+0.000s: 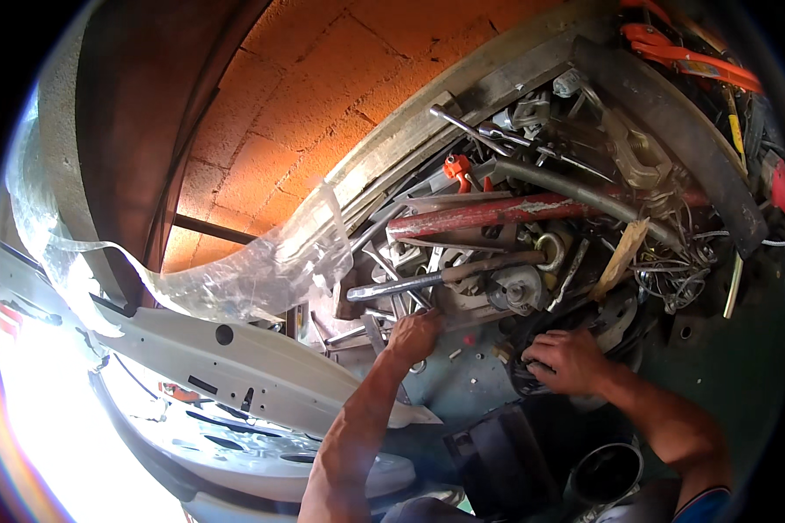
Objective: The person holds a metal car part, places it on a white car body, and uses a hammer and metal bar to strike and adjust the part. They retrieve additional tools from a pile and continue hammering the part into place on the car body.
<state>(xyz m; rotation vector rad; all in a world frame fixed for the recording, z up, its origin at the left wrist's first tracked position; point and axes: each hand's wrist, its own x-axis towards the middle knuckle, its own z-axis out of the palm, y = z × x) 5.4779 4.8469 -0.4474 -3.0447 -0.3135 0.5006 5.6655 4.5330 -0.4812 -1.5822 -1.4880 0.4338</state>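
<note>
My left hand (415, 336) reaches into the near edge of a pile of metal tools and scrap, its fingers curled among wrenches and bars. What is in its grip, if anything, is hidden. Just beyond it lies a long steel bar with a dark handle (445, 274). My right hand (569, 361) is lower right of the pile, fingers bent over dark, coiled, hose-like parts (525, 375); its hold is hard to make out. Between the hands, a small white piece (455, 354) and a red bit (470, 340) lie on the green surface.
Farther back lie a red metal tube (497, 214), a grey pipe (576, 193), a wood splinter (621, 260) and tangled wire (676, 277). Clear plastic sheeting (262, 277) hangs left, above a white panel (279, 362). A black box (501, 458) and dark cylinder (606, 472) stand close to me.
</note>
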